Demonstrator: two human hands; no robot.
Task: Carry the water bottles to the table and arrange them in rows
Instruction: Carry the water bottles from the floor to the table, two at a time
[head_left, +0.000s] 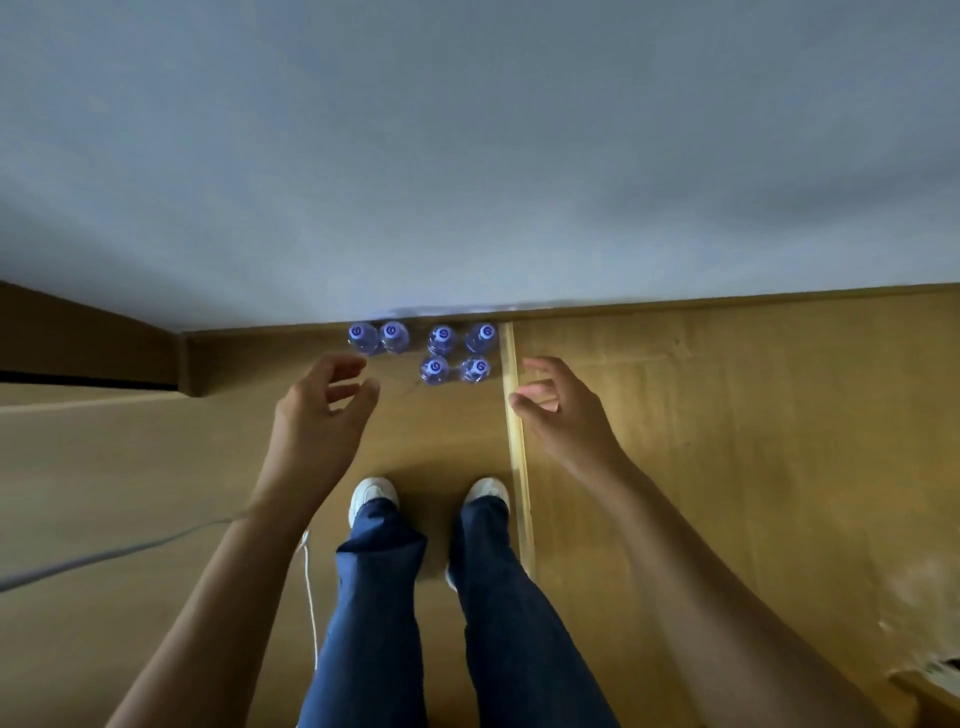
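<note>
The fingers (358, 387) of the left hand (317, 415) were spread and loosely curled, gripping nothing, their tips just short of the two leftmost water bottles (378, 336). The right hand (563, 410) was the same: fingers (540, 382) parted and bent, nothing between them, hanging a little to the right of the other bottles. Both bare forearms reached down and forward from where the person stood.

Six water bottles stood upright on the wooden floor (727, 467), seen from above by their pale caps. Four made a line hard against the foot of the wall (467, 156), a pair at the left and, across a small gap, a pair at the right (462, 338). Two more (454, 368) stood in front of that right pair, touching or nearly touching it.

The wall was plain and pale grey, filling the far side of the room. A brown skirting ran along its base, and at the left it turned a corner (187, 358) towards the person. A light strip (517, 441) crossed the floor from the wall back past the right shoe (485, 491); the bottles sat just left of it. The white shoes and blue trousers (374, 597) stood close behind the bottles. A thin white cable (310, 597) and a grey cord (104, 556) trailed over the floor at the left. To the right the boards lay open.
</note>
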